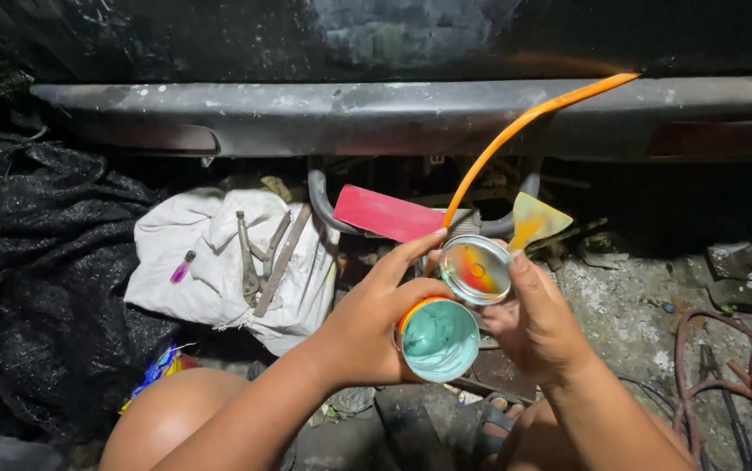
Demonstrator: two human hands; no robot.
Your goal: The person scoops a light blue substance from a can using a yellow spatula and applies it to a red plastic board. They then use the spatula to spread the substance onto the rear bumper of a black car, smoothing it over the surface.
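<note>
My left hand (367, 323) grips a small open can (439, 340) holding a pale teal paste. A red flat spreader card (385, 214) rises from behind its fingers. My right hand (537, 327) holds the round metal lid (476, 269), tilted, its inner face shiny. A yellowish plastic spreader (536, 221) stands up behind that hand. Both hands sit close together above my knees, in front of a grey car bumper (393, 113).
A white sack (210, 270) at left carries pliers (249, 257), a flat metal bar and a small purple lighter (182, 266). Black mesh cloth (36, 262) lies far left. An orange hose (524, 122) arcs up to the bumper. Reddish hoses (725, 366) coil at right.
</note>
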